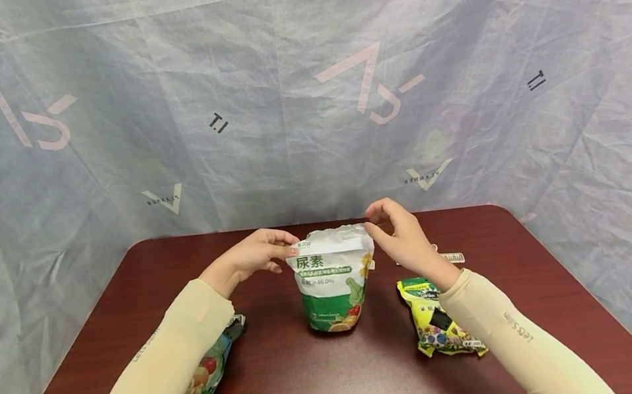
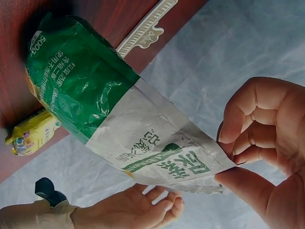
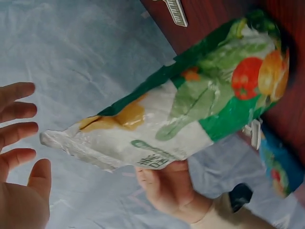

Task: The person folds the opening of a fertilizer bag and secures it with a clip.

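A white and green urea fertilizer bag [image 1: 332,281] stands upright in the middle of the table, its crumpled top edge raised. My left hand [image 1: 252,255] is at the bag's upper left corner. Up close in the left wrist view, thumb and forefinger of the left hand [image 2: 267,143] pinch that corner. Beside the opposite corner is my right hand [image 1: 405,238]. In the right wrist view the fingers of the right hand [image 3: 19,138] are spread, with a small gap between them and the bag's tip [image 3: 50,138].
On the right, under my forearm, lies a yellow and green bag [image 1: 437,321]. Another bag with vegetable pictures [image 1: 210,371] lies on the left, partly covered by my sleeve. A pale ridged strip [image 1: 451,258] rests behind the right hand. Grey cloth [image 1: 279,95] hangs behind the dark red table [image 1: 294,393].
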Action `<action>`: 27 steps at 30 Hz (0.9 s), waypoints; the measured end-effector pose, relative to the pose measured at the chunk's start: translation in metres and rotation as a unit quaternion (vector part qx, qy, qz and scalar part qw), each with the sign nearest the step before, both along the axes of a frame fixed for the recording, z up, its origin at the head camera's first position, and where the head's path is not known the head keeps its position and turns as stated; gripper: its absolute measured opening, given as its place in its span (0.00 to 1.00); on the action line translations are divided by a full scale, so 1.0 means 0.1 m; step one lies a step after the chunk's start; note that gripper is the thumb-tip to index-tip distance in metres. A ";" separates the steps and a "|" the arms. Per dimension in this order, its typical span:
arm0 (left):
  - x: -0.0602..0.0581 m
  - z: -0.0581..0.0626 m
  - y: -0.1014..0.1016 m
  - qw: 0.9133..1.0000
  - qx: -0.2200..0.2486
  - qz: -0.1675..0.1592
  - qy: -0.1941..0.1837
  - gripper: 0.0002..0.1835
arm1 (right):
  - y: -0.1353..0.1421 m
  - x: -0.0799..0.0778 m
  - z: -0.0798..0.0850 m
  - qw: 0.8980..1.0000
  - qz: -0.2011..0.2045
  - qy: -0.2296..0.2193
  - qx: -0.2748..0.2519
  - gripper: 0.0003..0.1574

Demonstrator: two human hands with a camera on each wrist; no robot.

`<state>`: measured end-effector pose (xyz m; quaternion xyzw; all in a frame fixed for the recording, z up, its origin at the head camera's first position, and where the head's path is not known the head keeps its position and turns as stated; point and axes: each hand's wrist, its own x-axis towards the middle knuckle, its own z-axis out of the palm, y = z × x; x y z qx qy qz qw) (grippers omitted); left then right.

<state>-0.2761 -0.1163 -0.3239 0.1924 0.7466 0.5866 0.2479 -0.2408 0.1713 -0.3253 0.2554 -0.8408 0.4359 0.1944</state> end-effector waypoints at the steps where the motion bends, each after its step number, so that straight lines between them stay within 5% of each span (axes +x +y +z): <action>1: 0.00 0.00 0.00 1.000 0.000 0.000 0.000 0.14 | -0.01 0.00 -0.01 0.999 0.000 0.031 0.015 0.11; 8: 0.00 0.00 -0.01 1.000 0.002 0.002 0.001 0.13 | -0.11 -0.01 -0.05 0.974 0.005 0.205 0.098 0.10; 18: -0.01 -0.01 -0.01 1.000 0.001 0.003 0.001 0.13 | -0.22 0.00 -0.12 0.933 -0.042 0.296 0.201 0.15; 27: -0.02 -0.04 -0.02 1.000 0.003 0.006 -0.002 0.11 | -0.33 0.03 -0.23 0.862 -0.072 0.427 0.262 0.19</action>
